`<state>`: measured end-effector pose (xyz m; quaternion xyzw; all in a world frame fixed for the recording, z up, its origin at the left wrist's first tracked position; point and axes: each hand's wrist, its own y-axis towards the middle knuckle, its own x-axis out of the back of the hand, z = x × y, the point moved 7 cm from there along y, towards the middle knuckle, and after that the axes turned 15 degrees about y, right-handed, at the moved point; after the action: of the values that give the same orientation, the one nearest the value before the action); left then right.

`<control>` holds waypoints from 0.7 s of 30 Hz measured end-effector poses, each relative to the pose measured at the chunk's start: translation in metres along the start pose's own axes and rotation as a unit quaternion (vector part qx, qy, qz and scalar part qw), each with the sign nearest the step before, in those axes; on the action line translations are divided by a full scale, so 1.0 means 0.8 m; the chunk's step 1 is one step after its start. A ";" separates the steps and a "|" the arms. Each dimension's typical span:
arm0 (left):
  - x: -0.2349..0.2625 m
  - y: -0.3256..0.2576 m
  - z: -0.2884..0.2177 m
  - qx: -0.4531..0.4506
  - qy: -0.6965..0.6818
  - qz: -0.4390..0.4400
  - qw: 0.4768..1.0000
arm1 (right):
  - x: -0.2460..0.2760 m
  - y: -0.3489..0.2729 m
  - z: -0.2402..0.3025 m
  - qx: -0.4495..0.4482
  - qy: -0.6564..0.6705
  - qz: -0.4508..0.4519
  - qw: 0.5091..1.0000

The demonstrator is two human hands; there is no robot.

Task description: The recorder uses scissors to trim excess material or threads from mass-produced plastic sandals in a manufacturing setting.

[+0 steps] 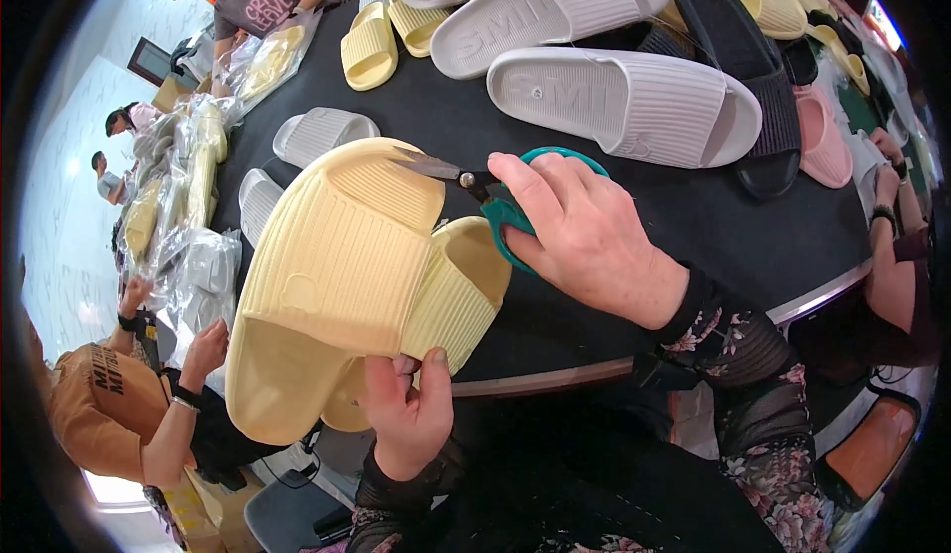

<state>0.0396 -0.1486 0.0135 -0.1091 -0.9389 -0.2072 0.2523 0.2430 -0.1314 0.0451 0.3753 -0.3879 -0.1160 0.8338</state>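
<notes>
My left hand (408, 409) grips a pair of yellow ribbed slide sandals by the lower edge, thumb and fingers closed on the strap. The nearer yellow slide sandal (337, 246) hides much of the other yellow slide sandal (458, 296) behind it. In my right hand (594, 236) are scissors (507, 221) with teal handles, the fingers wrapped round the loops. Their dark blades point left and touch or overlap the toe opening of the nearer sandal; whether anything lies between the blades I cannot tell.
The black table (555, 325) holds large pale grey slides (684, 117), a black slide (753, 88), a pink slide (822, 137) and smaller grey slides (327, 137). Bagged slides (198, 167) lie along the left. Co-workers sit or stand at left, far left and right.
</notes>
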 end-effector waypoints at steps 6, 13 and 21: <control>-0.001 -0.001 -0.004 0.014 0.008 -0.004 1.000 | -0.002 -0.003 -0.003 -0.015 -0.009 0.018 1.000; -0.001 0.000 -0.007 0.017 0.004 -0.024 1.000 | -0.007 -0.004 -0.005 -0.016 -0.020 0.031 0.999; 0.001 -0.001 -0.006 0.008 0.028 -0.008 1.000 | 0.001 0.002 -0.003 0.013 -0.018 -0.007 1.000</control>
<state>0.0403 -0.1516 0.0174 -0.0941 -0.9341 -0.2042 0.2774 0.2453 -0.1288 0.0456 0.3865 -0.4021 -0.1233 0.8208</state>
